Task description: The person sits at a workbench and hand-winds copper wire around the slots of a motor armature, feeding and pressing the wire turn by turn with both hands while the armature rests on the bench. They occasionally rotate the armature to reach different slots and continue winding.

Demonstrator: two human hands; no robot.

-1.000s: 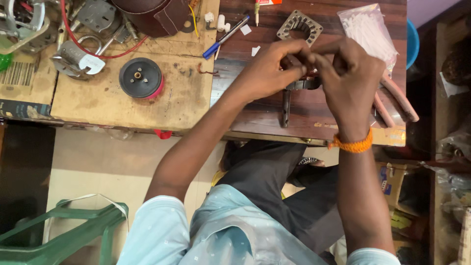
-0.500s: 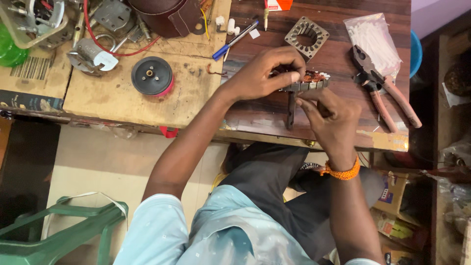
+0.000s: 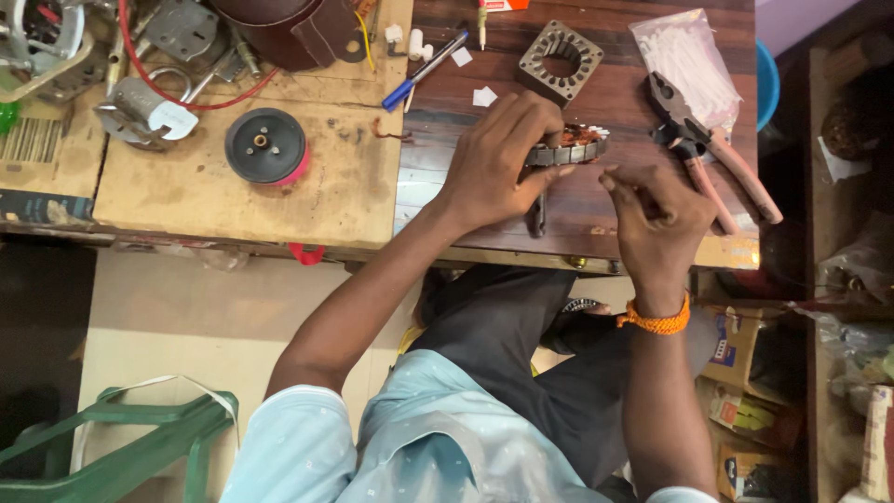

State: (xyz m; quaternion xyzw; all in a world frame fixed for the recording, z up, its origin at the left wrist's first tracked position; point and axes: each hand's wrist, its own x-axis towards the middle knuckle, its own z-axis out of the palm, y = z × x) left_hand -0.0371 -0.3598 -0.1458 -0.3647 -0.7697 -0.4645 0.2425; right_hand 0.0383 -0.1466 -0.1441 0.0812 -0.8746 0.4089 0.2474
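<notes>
The left hand grips the round grey metal stator with copper windings on the dark wooden table. At four o'clock, the right hand is closed, fingertips pinched; red-handled pliers lie at three o'clock.

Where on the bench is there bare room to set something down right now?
Free: the light board between the black pulley and the left hand, and dark wood between the empty stator core and the plastic bag. Crowded: the top-left parts pile and the pliers beside the right hand.
</notes>
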